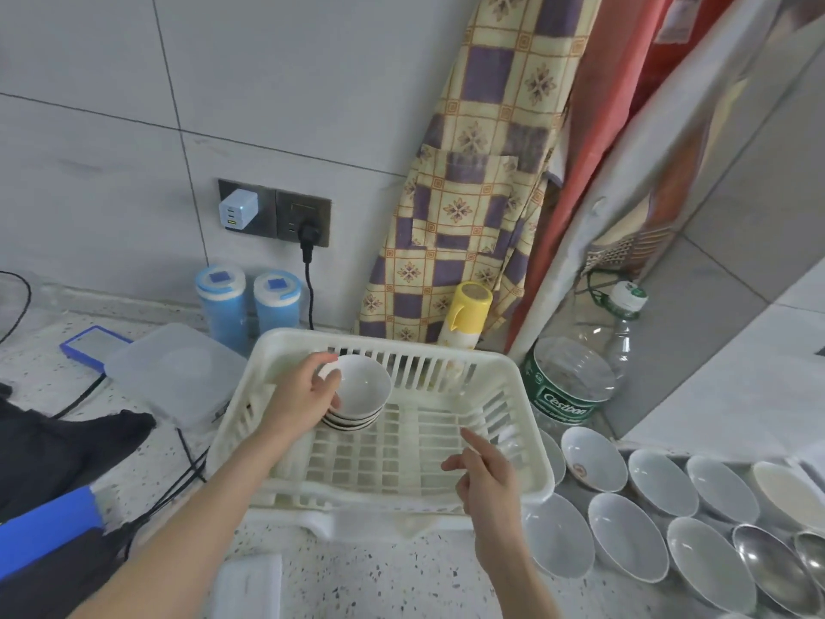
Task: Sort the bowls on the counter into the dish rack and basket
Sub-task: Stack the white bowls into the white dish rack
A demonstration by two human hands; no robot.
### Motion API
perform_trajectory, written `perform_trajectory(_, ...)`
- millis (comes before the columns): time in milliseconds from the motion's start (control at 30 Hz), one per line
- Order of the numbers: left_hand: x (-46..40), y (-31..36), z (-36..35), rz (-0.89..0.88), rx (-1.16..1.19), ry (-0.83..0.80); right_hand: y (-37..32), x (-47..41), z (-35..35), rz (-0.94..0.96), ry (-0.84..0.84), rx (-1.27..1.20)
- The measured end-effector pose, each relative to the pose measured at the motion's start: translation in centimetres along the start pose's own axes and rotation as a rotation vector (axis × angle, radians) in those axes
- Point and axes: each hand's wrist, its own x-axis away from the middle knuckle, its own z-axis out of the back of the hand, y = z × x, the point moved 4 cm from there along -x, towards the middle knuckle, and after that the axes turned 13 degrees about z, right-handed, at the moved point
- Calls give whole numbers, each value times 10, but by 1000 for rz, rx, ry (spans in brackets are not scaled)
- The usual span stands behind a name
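Observation:
A white slatted plastic dish rack (509,377) stands in the middle of the speckled counter. In its far left part sits a short stack of white bowls with dark rings (361,390). My left hand (303,395) grips the rim and side of the top bowl of that stack. My right hand (486,471) hovers over the rack's near right corner, fingers loosely apart, holding nothing. To the right of the rack several white bowls (625,536) lie overlapping in rows, with steel bowls (777,569) at the far right.
A large clear water bottle (576,377) stands right of the rack, a yellow-capped bottle (464,314) behind it. A clear lidded box (178,373), two blue-lidded jars (245,301) and black cables (187,462) are at left. Dark cloth (53,444) lies far left.

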Motion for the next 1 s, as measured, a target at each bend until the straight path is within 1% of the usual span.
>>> perform_trajectory(100, 33, 18, -15, -61, 60, -23, -1, 6, 27, 17, 27, -18)
perform_trajectory(167, 62, 28, -33, -107, 93, -63, 2, 10, 53, 20, 79, -58)
perform_trajectory(300, 120, 40, -87, -163, 109, -221, 20, 20, 111, -30, 235, -127)
perform_trajectory(367, 145, 41, -122, -152, 90, -297, 32, 24, 142, -80, 302, -140)
perform_trajectory(433, 168, 32, -160, -79, 69, -384, 47, 27, 174, -154, 339, -194)
perform_trajectory(533, 192, 5, -217, 144, -54, -480, 74, 33, 220, -326, 326, -246)
perform_trajectory(600, 202, -14, -244, 345, -107, -468, 92, 34, 247, -420, 317, -247)
perform_trajectory(667, 207, -27, -263, 537, -38, -440, 105, 31, 266, -488, 309, -239)
perform_trajectory(700, 208, -32, -271, 597, -21, -426, 110, 28, 274, -513, 300, -227)
perform_trajectory(867, 206, -46, -306, 743, 86, -343, 123, 9, 291, -564, 223, -178)
perform_trajectory(1000, 205, -54, -322, 757, 241, -242, 131, 0, 291, -566, 195, -118)
